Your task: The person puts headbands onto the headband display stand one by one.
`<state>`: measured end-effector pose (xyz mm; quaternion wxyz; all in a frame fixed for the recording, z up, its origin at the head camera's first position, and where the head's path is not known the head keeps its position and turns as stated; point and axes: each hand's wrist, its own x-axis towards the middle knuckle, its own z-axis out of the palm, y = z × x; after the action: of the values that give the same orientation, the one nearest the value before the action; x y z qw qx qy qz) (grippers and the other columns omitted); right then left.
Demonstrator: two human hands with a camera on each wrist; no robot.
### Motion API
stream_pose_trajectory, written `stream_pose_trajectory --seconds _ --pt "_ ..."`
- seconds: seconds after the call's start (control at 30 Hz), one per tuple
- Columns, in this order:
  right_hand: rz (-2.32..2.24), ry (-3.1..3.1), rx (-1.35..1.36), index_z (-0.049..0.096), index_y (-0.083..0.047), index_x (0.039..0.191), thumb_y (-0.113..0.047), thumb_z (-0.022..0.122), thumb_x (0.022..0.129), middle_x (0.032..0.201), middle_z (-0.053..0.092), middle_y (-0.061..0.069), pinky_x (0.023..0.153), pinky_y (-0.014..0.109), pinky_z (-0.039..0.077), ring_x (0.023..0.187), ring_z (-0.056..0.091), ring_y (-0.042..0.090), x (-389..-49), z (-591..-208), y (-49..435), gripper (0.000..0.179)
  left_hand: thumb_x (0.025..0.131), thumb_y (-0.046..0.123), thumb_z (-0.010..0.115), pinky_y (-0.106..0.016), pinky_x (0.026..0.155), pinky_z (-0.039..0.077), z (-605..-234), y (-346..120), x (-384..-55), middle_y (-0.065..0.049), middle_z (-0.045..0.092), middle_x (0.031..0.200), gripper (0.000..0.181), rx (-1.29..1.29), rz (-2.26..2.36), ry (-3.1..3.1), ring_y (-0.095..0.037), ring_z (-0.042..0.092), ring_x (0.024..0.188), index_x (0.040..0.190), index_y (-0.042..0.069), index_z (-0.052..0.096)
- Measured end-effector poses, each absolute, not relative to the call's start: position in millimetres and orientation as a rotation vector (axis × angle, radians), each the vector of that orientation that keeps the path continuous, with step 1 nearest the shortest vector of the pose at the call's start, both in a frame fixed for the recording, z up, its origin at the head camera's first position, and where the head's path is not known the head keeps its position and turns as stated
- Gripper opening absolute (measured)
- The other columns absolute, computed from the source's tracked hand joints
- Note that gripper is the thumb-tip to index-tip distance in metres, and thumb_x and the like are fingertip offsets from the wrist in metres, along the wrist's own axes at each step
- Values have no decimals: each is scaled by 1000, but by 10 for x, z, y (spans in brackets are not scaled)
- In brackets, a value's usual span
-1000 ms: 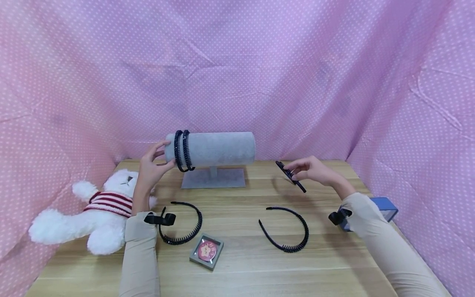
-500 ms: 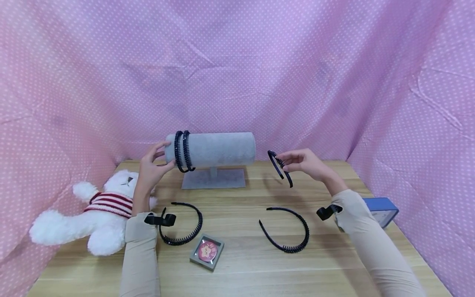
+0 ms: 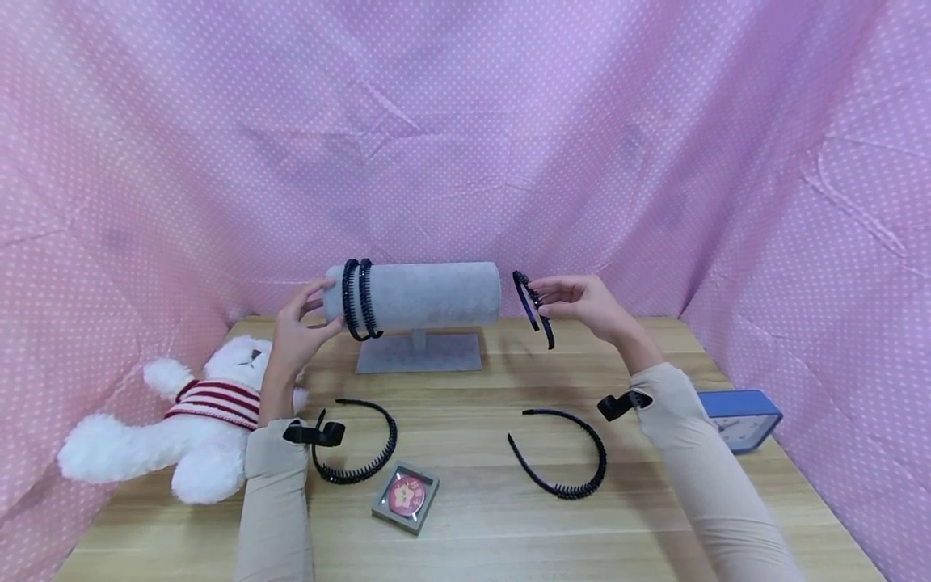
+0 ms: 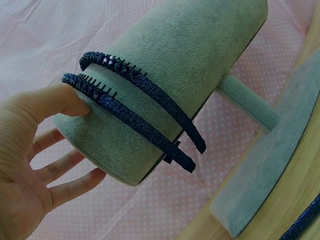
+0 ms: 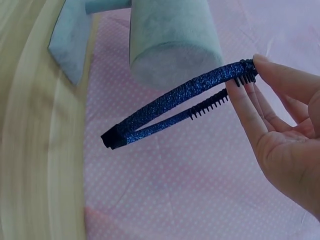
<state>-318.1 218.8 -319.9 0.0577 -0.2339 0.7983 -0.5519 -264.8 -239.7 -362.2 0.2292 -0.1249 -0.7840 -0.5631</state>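
The left hand [image 3: 301, 335] is gripping the grey roll [image 3: 436, 295]; two headbands [image 3: 350, 295] [image 3: 366, 295] are already hanging beside its thumb. The right hand [image 3: 585, 305] is pinching a third headband [image 5: 182, 95] off the opposite end; two more headbands [image 3: 356, 474] [image 3: 575, 491] are lying nearer than both hands.

Head view: left arm [image 3: 276, 505] rises almost vertically from bottom edge, left of centre. Left wrist [image 3: 275, 396] near-straight; left hand [image 3: 294, 331] tilts slightly right at mid-height. Right arm [image 3: 709, 461] slants from lower right up and leftward; right wrist [image 3: 640, 347] continues that line. Right hand [image 3: 585, 303] right of centre, marginally higher than left, fingers pointing left. Left wrist view: hand along left edge; thumb above, fingers [image 4: 75, 190] spread below, in a wide grip. Right wrist view: hand at right edge, thumb opposing fingers [image 5: 245, 112], pinching.
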Motion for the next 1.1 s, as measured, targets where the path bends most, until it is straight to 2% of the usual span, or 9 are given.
stream_pose_trajectory --seconds 0.2,0.4,0.53,0.67,0.87,0.97,1.1 --pt "-1718 2395 -661 60 2 138 -4 74 91 125 68 20 89 30 62 102 68 9 -3187 -3160 2028 49 87 -10 69 -10 78 57 -3631 -2405 -2627 -25 48 149 56 -334 -1554 -2167 -15 55 117 141 -2 55" --pt "-1721 2462 -724 63 0 136 -4 74 91 128 67 23 84 23 60 102 67 7 -3232 -3151 1861 47 86 -11 69 -12 78 58 -3652 -2415 -2644 -25 48 148 57 -338 -1567 -2150 -13 55 115 140 -3 55" --pt "-1732 2500 -805 65 2 133 2 73 90 128 67 27 86 19 58 102 67 12 -3292 -3188 1760 44 85 -13 69 -14 79 59 -3671 -2419 -2663 -25 48 148 57 -348 -1601 -2126 -12 56 114 139 -4 55" --pt "-1679 2573 -840 67 1 131 1 74 89 129 68 24 86 18 58 106 68 21 -3331 -3222 1663 43 85 -13 69 -14 79 59 -3679 -2410 -2670 -24 48 148 57 -344 -1614 -2123 -13 56 114 139 -4 55" --pt "-1600 2677 -897 69 1 128 2 75 89 130 68 23 92 29 60 111 68 38 -3347 -3237 1538 40 86 -12 69 -12 79 58 -3660 -2389 -2657 -24 47 149 57 -331 -1611 -2139 -19 55 117 140 -3 55" --pt "-1598 2683 -923 68 4 128 4 74 89 129 67 25 94 36 60 110 67 40 -3342 -3234 1488 40 86 -11 69 -12 79 58 -3643 -2388 -2653 -23 48 149 56 -334 -1606 -2137 -20 55 117 140 -2 56" --pt "-1599 2680 -949 68 5 127 7 75 87 124 67 27 92 40 62 106 67 41 -3335 -3220 1439 41 86 -11 69 -12 78 58 -3628 -2396 -2649 -23 48 149 56 -340 -1593 -2137 -20 55 118 140 -2 56"
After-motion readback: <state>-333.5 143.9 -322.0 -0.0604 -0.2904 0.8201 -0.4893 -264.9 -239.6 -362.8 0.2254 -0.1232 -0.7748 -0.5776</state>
